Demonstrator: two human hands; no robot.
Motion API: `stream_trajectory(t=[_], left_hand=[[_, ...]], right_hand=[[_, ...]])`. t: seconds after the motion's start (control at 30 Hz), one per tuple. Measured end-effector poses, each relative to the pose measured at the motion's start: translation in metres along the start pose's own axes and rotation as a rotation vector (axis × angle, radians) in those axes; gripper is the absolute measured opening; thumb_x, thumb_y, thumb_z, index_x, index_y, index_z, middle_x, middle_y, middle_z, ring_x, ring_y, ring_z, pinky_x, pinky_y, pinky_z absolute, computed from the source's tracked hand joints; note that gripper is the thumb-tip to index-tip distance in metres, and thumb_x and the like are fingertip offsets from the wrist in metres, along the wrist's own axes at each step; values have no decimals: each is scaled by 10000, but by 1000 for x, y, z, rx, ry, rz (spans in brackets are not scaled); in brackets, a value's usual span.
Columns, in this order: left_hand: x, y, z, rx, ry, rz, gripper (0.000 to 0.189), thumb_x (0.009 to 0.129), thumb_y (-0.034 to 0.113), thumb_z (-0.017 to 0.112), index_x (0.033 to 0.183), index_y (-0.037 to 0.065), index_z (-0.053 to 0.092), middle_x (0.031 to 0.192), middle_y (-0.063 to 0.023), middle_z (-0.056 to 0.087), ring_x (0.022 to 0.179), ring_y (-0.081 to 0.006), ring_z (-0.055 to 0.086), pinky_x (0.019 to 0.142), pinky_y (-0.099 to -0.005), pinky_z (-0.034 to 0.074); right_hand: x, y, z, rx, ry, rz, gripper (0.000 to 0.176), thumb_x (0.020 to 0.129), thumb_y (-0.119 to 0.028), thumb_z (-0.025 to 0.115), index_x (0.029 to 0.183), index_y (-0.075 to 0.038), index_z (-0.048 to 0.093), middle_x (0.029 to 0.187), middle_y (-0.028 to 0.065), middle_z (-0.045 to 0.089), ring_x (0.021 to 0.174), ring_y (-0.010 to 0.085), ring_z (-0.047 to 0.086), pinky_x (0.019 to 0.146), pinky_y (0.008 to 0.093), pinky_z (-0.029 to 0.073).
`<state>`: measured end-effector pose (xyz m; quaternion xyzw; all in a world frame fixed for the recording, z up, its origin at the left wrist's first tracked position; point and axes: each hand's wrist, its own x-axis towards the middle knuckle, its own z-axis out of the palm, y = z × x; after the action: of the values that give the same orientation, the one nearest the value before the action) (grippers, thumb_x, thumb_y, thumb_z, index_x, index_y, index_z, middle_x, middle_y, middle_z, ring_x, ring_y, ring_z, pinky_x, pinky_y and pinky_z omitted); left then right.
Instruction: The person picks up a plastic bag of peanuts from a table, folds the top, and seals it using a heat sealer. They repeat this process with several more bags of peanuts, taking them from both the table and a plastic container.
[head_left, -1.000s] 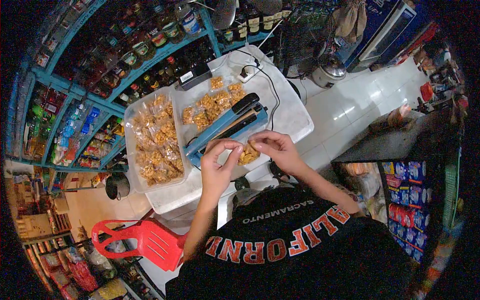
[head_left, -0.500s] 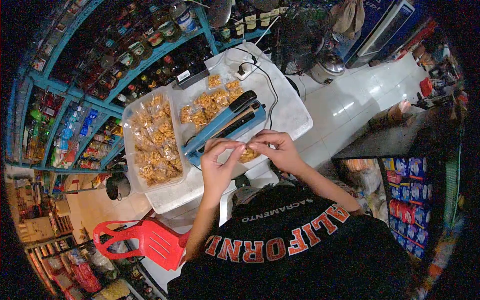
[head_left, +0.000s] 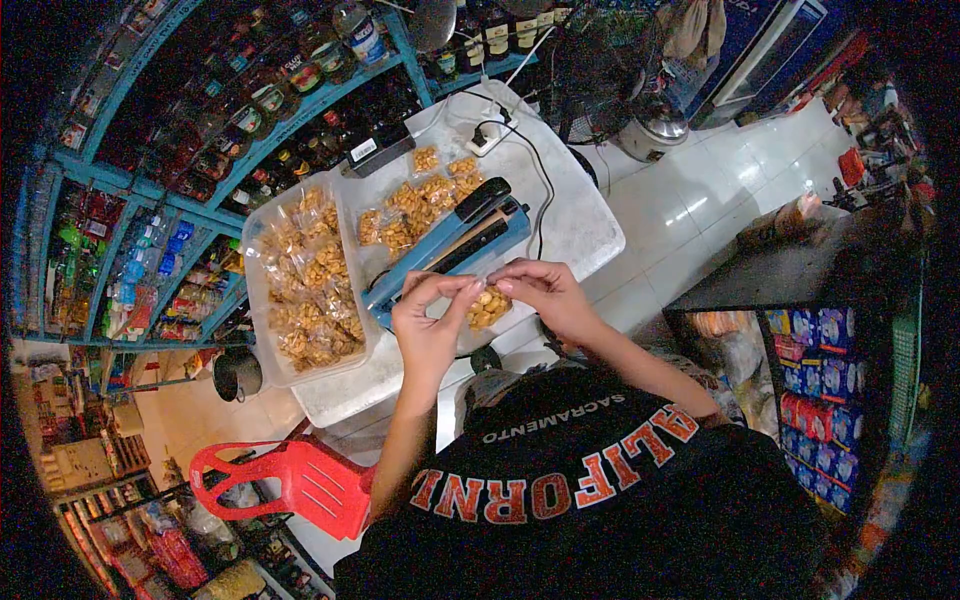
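You had your left hand (head_left: pixel 430 322) and right hand (head_left: pixel 547 296) both pinching the top of a small snack bag (head_left: pixel 488 307), which hung right between them, with the blue sealer (head_left: pixel 455 245) just beyond.

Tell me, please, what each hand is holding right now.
Left hand: closed, pinching the top of the small snack bag.
Right hand: closed, pinching the same bag's top.

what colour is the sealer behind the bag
The sealer is blue, with a black handle on top. The head view shows it best.
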<state>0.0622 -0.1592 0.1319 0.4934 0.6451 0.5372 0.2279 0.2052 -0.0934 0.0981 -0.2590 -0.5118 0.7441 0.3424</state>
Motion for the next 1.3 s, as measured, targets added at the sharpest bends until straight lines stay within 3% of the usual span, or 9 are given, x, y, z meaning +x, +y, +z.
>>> stream_trajectory(t=[0.23, 0.43, 0.5, 0.53, 0.6, 0.8, 1.13, 1.23, 1.3], left_hand=[[13, -12, 0, 206, -29, 145, 100, 694, 91, 657, 778, 51, 620, 756, -28, 611, 722, -128, 510, 701, -254, 365], [74, -79, -29, 113, 49, -66, 112, 749, 114, 616, 831, 37, 619, 822, -60, 618, 818, -134, 548, 758, -260, 408], [102, -114, -36, 151, -214, -71, 158, 752, 93, 605, 896, 29, 617, 873, -65, 620, 824, -138, 561, 759, -249, 425], [113, -116, -36, 150, -220, -72, 158, 752, 93, 605, 896, 29, 617, 873, -65, 620, 824, -138, 561, 759, -249, 425], [130, -123, -33, -19, -558, -403, 213, 744, 69, 603, 950, 17, 605, 899, -69, 616, 819, -134, 567, 763, -242, 433], [155, -146, -2, 163, -906, -312, 252, 730, 53, 584, 972, -16, 588, 883, -63, 614, 778, -106, 550, 721, -230, 435], [155, -152, 11, 310, -992, -395, 255, 726, 90, 588, 964, -1, 599, 803, -48, 623, 701, -98, 545, 659, -232, 440], [151, -151, 14, 299, -943, -332, 240, 730, 105, 591, 945, -1, 605, 751, -43, 618, 644, -101, 547, 606, -239, 447], [147, -150, 15, 258, -867, -443, 205, 739, 109, 582, 914, 7, 614, 719, -42, 610, 597, -100, 543, 557, -245, 446]], right_hand=[[11, 29, -15, -1, 147, 59, 180, 801, -143, 572, 898, 4, 608, 831, 31, 605, 747, 77, 535, 673, 205, 426], [40, 105, -58, -257, 357, 34, 225, 763, -222, 612, 865, -23, 631, 698, 64, 612, 620, 99, 552, 565, 231, 447], [51, 112, -60, -373, 409, 18, 238, 745, -241, 617, 843, -24, 635, 698, 99, 619, 605, 136, 573, 561, 248, 452], [56, 109, -57, -372, 415, 20, 238, 745, -241, 617, 843, -24, 635, 698, 99, 619, 605, 136, 573, 561, 248, 452], [65, 106, -53, -478, 474, 18, 247, 737, -256, 608, 821, -26, 639, 690, 115, 623, 581, 172, 585, 561, 271, 457], [82, 111, -49, -558, 540, 123, 258, 731, -286, 592, 809, -46, 646, 666, 136, 610, 575, 237, 588, 542, 314, 449], [88, 108, -44, -683, 552, 101, 261, 738, -298, 576, 808, -56, 647, 682, 140, 611, 585, 251, 597, 540, 350, 450], [85, 103, -40, -610, 564, 68, 235, 731, -264, 594, 811, -46, 624, 719, 138, 612, 609, 250, 594, 566, 345, 452], [83, 102, -38, -618, 612, 15, 211, 726, -237, 603, 808, -43, 603, 725, 134, 604, 619, 253, 589, 574, 341, 451]])
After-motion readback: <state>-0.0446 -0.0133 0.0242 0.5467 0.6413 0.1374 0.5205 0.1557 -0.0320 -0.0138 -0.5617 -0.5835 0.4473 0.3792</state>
